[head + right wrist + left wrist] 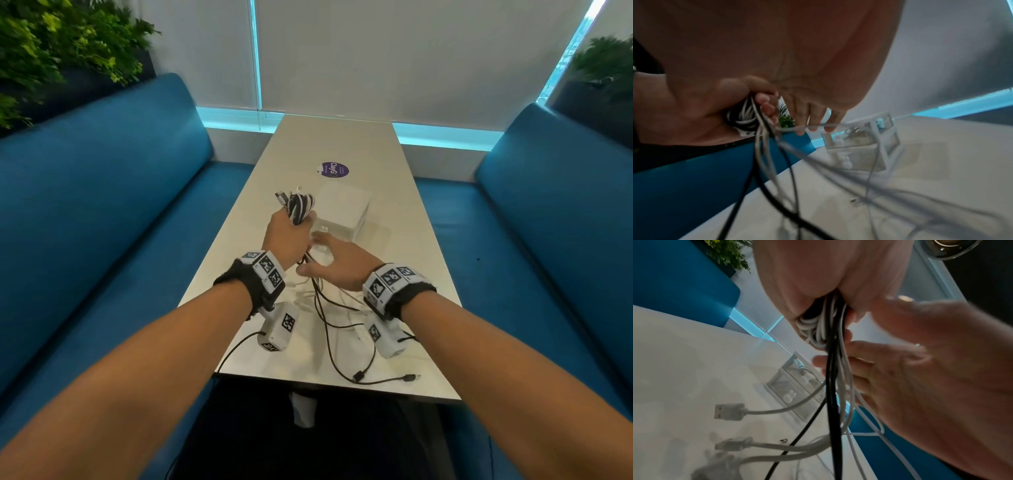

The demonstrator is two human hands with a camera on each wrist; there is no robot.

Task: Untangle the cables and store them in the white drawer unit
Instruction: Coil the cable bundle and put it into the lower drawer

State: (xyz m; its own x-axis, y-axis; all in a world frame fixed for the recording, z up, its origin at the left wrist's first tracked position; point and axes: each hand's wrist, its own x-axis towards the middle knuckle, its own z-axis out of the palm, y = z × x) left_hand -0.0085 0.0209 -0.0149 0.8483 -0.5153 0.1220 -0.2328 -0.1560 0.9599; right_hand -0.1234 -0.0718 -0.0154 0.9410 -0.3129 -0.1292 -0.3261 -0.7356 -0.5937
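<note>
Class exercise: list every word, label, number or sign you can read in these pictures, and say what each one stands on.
"ClayG": on the round purple sticker on the table; its smaller print is too blurred to read.
Black-and-white square codes on the wrist bands: patterns only, no letters.
Nothing else is readable.

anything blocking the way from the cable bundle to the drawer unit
Nothing visible does. The left hand grips the cable bundle right beside the white drawer unit; the right hand reaches at the hanging strands below.
</note>
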